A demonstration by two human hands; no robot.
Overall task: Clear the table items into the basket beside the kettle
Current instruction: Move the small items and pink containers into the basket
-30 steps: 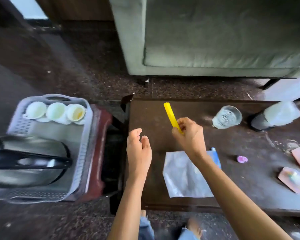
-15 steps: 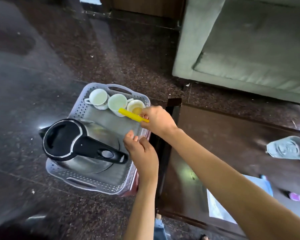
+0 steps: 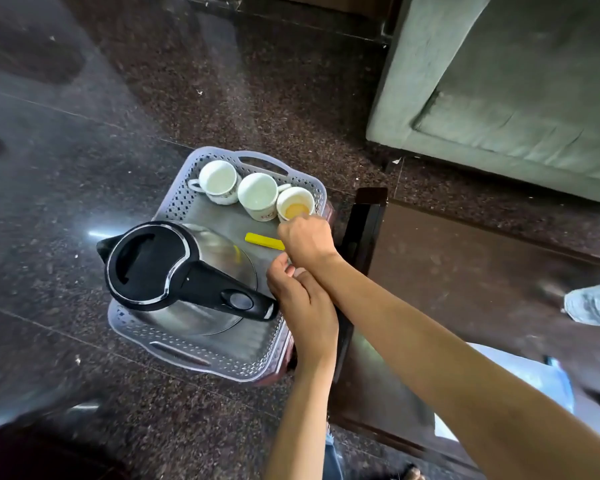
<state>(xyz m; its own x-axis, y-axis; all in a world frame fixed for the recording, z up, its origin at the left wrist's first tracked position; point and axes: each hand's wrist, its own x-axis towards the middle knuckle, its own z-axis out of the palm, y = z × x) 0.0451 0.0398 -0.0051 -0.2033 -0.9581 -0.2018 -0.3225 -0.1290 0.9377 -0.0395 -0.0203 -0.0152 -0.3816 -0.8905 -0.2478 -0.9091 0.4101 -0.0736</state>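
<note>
Basket [image 3: 174, 206]: right hand [image 3: 307, 239], knuckles up, grips yellow stick [image 3: 264, 241].

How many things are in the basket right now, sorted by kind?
Cups: 3
Kettle: 1
Yellow stick: 1
Total in the basket: 5
</note>
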